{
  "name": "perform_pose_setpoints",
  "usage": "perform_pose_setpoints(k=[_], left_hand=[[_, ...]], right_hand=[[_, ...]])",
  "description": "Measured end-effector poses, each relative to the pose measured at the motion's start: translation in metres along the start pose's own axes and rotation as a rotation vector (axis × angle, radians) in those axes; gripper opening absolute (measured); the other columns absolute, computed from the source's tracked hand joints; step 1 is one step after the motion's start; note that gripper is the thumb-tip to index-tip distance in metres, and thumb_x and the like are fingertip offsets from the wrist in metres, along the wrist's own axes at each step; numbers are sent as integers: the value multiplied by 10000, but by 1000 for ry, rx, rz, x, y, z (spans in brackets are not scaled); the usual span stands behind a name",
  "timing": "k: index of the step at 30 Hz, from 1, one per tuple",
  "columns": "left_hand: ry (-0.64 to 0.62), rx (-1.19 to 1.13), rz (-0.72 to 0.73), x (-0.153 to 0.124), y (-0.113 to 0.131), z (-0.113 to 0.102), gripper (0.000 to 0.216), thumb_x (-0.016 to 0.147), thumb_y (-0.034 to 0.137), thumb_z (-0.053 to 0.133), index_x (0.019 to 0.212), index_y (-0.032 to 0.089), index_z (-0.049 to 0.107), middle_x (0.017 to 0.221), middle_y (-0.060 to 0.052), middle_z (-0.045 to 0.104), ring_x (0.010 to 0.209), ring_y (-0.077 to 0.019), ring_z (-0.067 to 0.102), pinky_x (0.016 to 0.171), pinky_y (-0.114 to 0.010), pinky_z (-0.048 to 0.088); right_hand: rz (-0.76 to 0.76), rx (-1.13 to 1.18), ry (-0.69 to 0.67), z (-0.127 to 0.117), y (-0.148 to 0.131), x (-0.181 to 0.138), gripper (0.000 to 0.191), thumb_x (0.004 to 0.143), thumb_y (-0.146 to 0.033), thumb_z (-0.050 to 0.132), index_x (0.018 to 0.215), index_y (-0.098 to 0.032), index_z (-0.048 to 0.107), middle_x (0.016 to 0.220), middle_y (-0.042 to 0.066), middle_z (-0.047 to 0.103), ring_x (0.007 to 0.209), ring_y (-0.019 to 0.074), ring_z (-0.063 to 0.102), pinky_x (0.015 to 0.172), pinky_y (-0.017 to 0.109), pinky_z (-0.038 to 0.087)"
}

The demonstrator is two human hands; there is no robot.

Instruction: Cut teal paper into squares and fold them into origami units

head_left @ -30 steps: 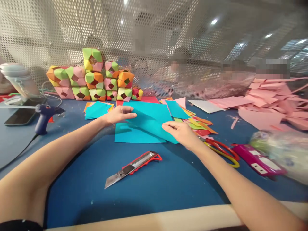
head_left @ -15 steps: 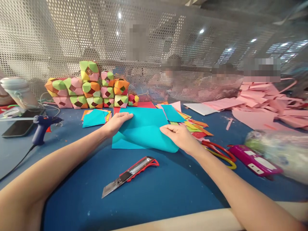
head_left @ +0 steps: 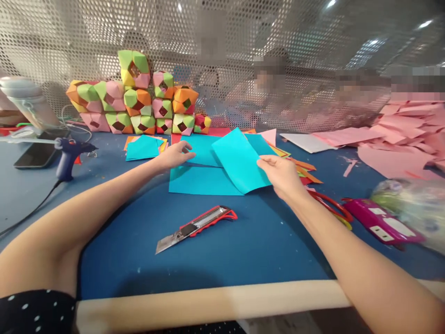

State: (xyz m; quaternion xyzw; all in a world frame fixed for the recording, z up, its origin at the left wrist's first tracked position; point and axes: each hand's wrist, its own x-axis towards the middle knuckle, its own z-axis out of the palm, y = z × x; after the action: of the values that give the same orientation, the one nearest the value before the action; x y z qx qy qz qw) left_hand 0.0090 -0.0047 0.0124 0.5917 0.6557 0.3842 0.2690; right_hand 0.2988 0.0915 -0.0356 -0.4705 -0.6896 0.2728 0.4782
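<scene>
My right hand (head_left: pixel 284 175) pinches a turquoise sheet of paper (head_left: pixel 241 162) by its right side, and the sheet is tilted up off the table. Under and beside it lie two more turquoise pieces, a front sheet (head_left: pixel 201 182) and a rear sheet (head_left: pixel 203 148). With fingers loosely curled and apart, my left hand (head_left: pixel 176 155) hovers by the left edge of these sheets and holds nothing. Nearer to me a red utility knife (head_left: pixel 196 228) rests on the blue table (head_left: pixel 222 260), its blade extended to the left.
Folded paper modules (head_left: pixel 142 102) are stacked at the back left. A blue glue gun (head_left: pixel 67 157), a phone (head_left: pixel 38 150) and small turquoise squares (head_left: pixel 144 148) lie left. Toward the right are a magenta power strip (head_left: pixel 385 222), a plastic bag (head_left: pixel 417 208) and pink paper strips (head_left: pixel 410 125).
My left hand has let go of the turquoise sheet. My right hand has lifted and turned it to the right, uncovering the sheets beneath. The view has tilted down somewhat.
</scene>
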Motion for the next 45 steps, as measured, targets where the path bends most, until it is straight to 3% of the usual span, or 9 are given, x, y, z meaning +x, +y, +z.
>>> perform_pose_setpoints(k=[4, 7, 11, 16, 22, 27, 30, 37, 45], left_hand=[[-274, 267, 129, -6, 5, -5, 460, 675, 481, 669, 1016, 171, 667, 1094, -71, 653, 1020, -246, 581, 874, -311, 420], [-460, 476, 248, -11, 8, -7, 570, 630, 497, 705, 1103, 180, 666, 1204, -91, 610, 1113, -276, 535, 918, -316, 390], [-333, 330, 200, -14, 8, -4, 483, 445, 281, 818, 914, 212, 725, 963, -65, 637, 1022, -281, 543, 854, -288, 386], [-278, 295, 174, -13, 8, -2, 479, 407, 167, 803, 874, 242, 728, 873, -21, 626, 873, -235, 544, 733, -246, 367], [-333, 134, 65, -10, 23, -29, 493, 465, 50, 728, 934, 204, 726, 709, 18, 594, 740, -194, 572, 649, -232, 371], [48, -142, -3, -10, 38, -83, 392, 655, 51, 639, 1040, 111, 682, 810, -16, 557, 949, -247, 615, 785, -285, 460], [43, -177, 92, -15, 47, -99, 426, 656, 50, 673, 1075, 127, 669, 886, -24, 581, 983, -248, 607, 807, -332, 493], [66, -191, 296, -12, 45, -77, 517, 643, 154, 716, 1151, 142, 624, 949, -65, 625, 839, -186, 606, 703, -298, 507], [243, -111, 291, 8, 10, -49, 497, 672, 228, 645, 1161, 170, 580, 809, 7, 562, 735, -125, 529, 676, -237, 419]], right_hand=[[-74, -88, 45, -3, 2, 3, 340, 696, -316, 632, 993, -157, 680, 1011, 115, 695, 992, 266, 629, 905, 443, 490], [-396, -284, 57, -5, -12, -7, 329, 732, -303, 634, 1027, -166, 684, 1170, 144, 652, 1160, 297, 556, 1044, 490, 391], [-738, -377, -377, 0, -32, -33, 264, 880, -352, 553, 1051, -206, 694, 1155, 104, 677, 1118, 248, 594, 1017, 447, 435], [-701, -343, -776, 5, -36, -48, 283, 901, -381, 539, 1063, -231, 717, 1218, 82, 658, 1143, 250, 591, 999, 449, 464], [-583, -275, -637, 4, -36, -42, 317, 900, -393, 521, 1070, -207, 714, 1157, 86, 685, 1130, 243, 599, 1008, 419, 465], [-474, -248, -385, 3, -37, -35, 358, 865, -394, 534, 1094, -169, 691, 1161, 110, 679, 1056, 252, 633, 970, 430, 483], [-339, -201, -304, 5, -36, -33, 381, 850, -414, 545, 1117, -173, 672, 1150, 105, 685, 967, 241, 662, 876, 414, 529], [-351, -367, -331, 9, -33, -26, 359, 889, -356, 486, 1155, -172, 643, 1152, 97, 687, 1008, 221, 661, 884, 369, 530], [-252, -698, -319, -3, -10, -7, 473, 830, -403, 580, 1202, -113, 622, 1286, 203, 597, 1214, 370, 534, 996, 500, 419]])
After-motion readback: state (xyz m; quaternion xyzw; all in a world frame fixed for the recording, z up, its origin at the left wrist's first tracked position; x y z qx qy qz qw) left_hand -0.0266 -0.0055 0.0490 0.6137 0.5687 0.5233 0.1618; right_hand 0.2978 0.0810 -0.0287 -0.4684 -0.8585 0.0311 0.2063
